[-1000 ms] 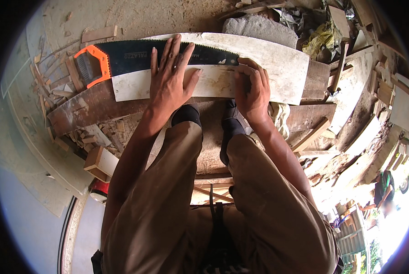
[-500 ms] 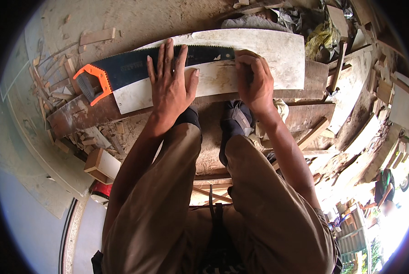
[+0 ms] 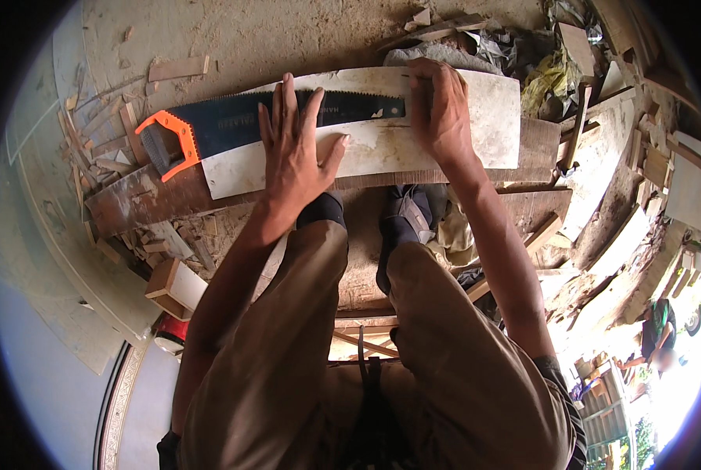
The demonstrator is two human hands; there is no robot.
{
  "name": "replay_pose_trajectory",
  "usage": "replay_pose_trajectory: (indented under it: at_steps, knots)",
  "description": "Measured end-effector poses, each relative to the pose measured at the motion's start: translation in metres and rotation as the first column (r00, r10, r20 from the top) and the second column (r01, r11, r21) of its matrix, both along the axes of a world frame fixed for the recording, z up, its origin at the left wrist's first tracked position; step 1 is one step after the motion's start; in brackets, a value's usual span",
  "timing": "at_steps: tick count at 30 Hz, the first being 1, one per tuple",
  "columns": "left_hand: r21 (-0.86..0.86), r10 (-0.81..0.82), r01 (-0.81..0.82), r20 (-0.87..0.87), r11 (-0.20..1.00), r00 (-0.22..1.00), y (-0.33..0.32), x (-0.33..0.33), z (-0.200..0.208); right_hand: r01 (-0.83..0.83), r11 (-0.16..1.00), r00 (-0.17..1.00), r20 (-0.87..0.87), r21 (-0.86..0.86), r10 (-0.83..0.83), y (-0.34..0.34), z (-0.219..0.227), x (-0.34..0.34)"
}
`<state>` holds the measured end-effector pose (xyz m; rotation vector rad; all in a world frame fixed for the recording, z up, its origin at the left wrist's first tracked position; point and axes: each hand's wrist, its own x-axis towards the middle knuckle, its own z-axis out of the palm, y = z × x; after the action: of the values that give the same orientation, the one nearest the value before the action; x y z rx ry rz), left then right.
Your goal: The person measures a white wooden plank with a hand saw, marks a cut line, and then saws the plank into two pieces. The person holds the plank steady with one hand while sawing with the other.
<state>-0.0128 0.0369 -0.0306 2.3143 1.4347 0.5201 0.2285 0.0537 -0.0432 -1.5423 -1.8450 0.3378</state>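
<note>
at one o'clock, a rough grey stone rests on dusty ground. at two, crumpled yellow plastic sits among debris. wood scraps litter ten o'clock, with a flat offcut lying toward eleven. at eight, a small box-like wooden piece stands just above a red object. near four, in the distance, is a person in dark clothing.

The saw's blade is blue-black, its handle orange with a dark grey grip. The board is white with brownish smudges, the plank dark brown, the trousers khaki.
</note>
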Motion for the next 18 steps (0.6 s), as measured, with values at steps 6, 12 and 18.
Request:
replay_pose_trajectory:
  at_steps: [6,12,18]
  knots:
    - [-0.006,-0.128,0.128,-0.075,0.992,0.989,0.04,-0.025,0.0,-0.006,1.0,1.0,-0.026,0.019,0.006,0.001,-0.002,0.001]
    - [0.015,-0.109,0.11,-0.058,0.994,0.992,0.038,-0.025,-0.002,-0.006,0.999,0.999,-0.034,0.043,0.007,0.0,-0.001,0.0]
    - [0.039,-0.101,0.103,-0.048,0.994,0.994,0.025,-0.025,0.002,0.03,0.997,1.0,0.002,-0.072,-0.03,-0.013,0.006,-0.002]
